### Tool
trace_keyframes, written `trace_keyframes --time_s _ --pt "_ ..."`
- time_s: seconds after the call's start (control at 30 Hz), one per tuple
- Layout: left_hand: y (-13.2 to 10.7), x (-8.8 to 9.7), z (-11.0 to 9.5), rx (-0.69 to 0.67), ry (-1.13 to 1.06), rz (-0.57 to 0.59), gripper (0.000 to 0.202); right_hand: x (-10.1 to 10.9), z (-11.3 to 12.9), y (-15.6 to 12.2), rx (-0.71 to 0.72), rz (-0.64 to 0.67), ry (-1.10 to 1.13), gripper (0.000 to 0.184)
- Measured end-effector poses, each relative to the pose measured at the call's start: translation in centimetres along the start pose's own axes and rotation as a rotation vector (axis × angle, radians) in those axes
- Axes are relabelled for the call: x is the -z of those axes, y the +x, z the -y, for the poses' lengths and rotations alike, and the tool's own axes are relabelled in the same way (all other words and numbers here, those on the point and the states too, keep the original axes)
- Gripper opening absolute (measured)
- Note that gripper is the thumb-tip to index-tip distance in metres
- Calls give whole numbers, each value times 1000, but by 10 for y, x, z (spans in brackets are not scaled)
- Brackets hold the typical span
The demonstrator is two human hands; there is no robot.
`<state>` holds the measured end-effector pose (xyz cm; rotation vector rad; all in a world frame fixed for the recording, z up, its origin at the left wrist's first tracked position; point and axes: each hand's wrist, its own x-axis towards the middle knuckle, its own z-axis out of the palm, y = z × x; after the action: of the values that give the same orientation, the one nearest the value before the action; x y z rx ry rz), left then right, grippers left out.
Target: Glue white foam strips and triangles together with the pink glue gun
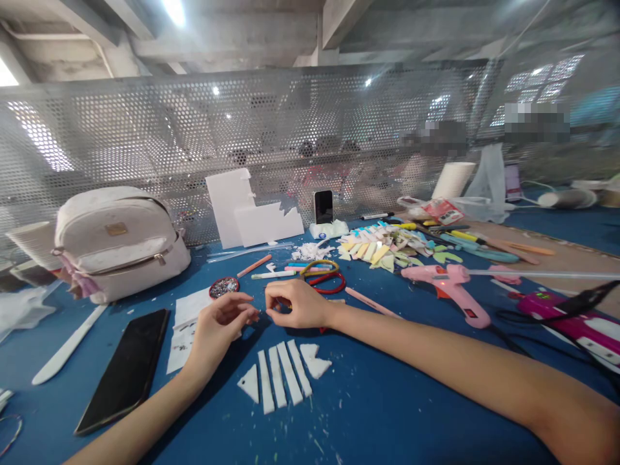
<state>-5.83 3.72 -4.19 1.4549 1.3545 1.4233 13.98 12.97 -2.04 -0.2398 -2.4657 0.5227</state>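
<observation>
My left hand [220, 326] is raised above the blue table, thumb and bent fingers drawn together at the tips. Just across a narrow gap, my right hand [298, 305] curls in a pinch facing it. Anything between the fingers of either hand is too small to make out. Below them lies a fish shape in separate white foam pieces: a triangular head [250, 383] with a dark eye dot, several upright strips [277, 374], and a notched tail [314, 360]. Behind my right hand are red-handled scissors [334, 282]. A round dish of shiny bits [223, 287] sits beyond my left hand.
A black phone [123, 371], white plastic knife [70, 345] and pale backpack [119, 242] are at left. Right of my hands lie a pink glue gun [450, 289] and a magenta power strip [571, 326] with cables. Foam scraps [382, 245] and white boards [266, 223] stand farther back.
</observation>
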Motion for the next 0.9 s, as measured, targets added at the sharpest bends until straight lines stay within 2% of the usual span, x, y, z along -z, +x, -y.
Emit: trace_keyframes --time_s 0.2,0.47,0.9 --pt "-1 -3 -2 -6 -11 -22 24 0 -1 0 8 4 -5 15" --pt "-1 1 -3 -6 1 25 23 -1 -2 -1 18 -3 -16 16" --pt "-1 -5 -6 10 -37 -37 24 -2 -2 -1 20 -7 -24 19"
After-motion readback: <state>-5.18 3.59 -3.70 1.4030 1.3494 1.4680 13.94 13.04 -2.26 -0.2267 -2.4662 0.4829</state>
